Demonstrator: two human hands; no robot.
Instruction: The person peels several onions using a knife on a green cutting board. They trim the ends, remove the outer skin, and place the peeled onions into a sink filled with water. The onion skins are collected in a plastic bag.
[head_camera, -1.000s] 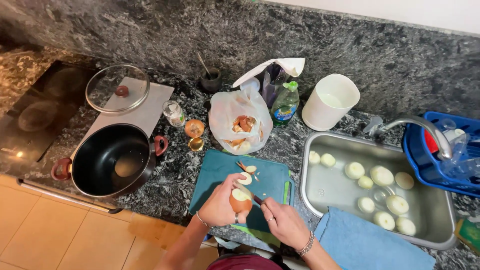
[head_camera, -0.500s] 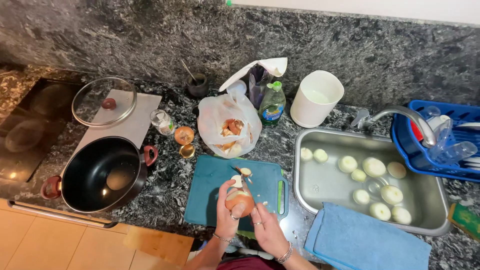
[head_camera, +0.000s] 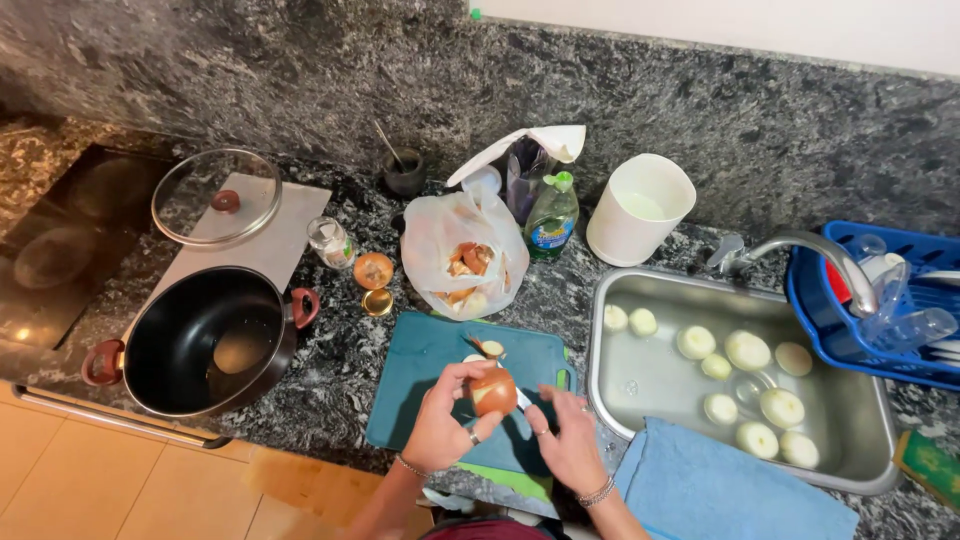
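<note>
Onion (head_camera: 492, 391) clutched in left hand (head_camera: 440, 430) over teal board (head_camera: 420, 370); right hand (head_camera: 570, 445) grips knife (head_camera: 522, 400) just beside it

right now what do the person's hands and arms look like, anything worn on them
Both forearms are bare, with no sleeves in view. The left hand has a ring on one finger and a thin bracelet at the wrist. The right hand also wears a ring, with a beaded bracelet at its wrist.

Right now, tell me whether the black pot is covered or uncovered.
Uncovered. The black pot stands open beside the stove, its dark inside showing, and its glass lid lies apart on the grey board behind it.
</note>
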